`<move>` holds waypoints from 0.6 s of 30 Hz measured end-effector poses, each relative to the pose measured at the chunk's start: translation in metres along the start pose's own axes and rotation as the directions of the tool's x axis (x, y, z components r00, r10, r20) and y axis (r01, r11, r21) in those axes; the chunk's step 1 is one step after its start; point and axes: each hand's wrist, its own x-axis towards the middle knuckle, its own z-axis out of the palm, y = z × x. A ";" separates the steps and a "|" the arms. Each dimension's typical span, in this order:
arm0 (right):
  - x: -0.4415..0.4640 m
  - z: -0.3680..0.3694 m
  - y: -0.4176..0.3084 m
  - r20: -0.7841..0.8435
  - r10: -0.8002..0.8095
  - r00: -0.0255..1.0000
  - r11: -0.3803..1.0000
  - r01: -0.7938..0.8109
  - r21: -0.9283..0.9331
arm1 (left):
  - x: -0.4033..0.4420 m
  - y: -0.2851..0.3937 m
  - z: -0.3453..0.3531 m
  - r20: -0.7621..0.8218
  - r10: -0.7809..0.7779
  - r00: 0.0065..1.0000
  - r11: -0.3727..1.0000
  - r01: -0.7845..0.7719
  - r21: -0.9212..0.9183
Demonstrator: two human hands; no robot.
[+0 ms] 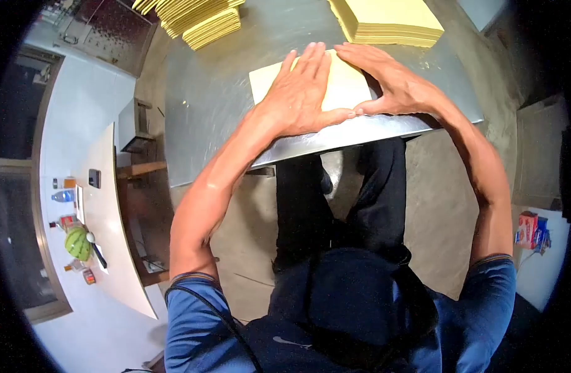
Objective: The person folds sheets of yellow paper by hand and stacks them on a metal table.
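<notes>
A yellow sheet of paper (344,87) lies near the front edge of the metal table (211,112). My left hand (301,93) rests flat on it, fingers stretched toward the far side and thumb pointing right. On the sheet's right side is my right hand (394,81), its fingers extended and reaching the far right corner. The two thumb tips meet close to the near edge of the sheet. Neither hand grips anything. Whether the sheet is a single layer or folded, I cannot tell, since the hands cover part of it.
A thick yellow paper stack (391,22) stands at the table's back right, and folded yellow bundles (198,22) at its back left. Left of me, a pale table (105,205) holds a watermelon (78,244), a bottle (63,196) and a phone (94,179). Packets (533,232) sit far right.
</notes>
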 end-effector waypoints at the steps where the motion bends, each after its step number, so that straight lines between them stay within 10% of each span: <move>1: 0.000 -0.001 -0.001 0.013 0.012 1.000 1.000 -0.012 -0.006 | 0.000 -0.002 0.001 -0.011 0.024 1.000 0.999 -0.024 -0.025; 14: 0.007 -0.003 -0.011 0.079 0.083 0.993 0.986 -0.071 -0.148 | -0.086 -0.037 -0.025 0.007 -0.150 0.989 0.989 0.150 -0.015; 18: 0.049 0.026 -0.028 0.074 -0.111 0.991 0.986 0.119 -0.115 | -0.085 -0.039 -0.023 -0.014 -0.124 0.992 0.992 0.124 0.004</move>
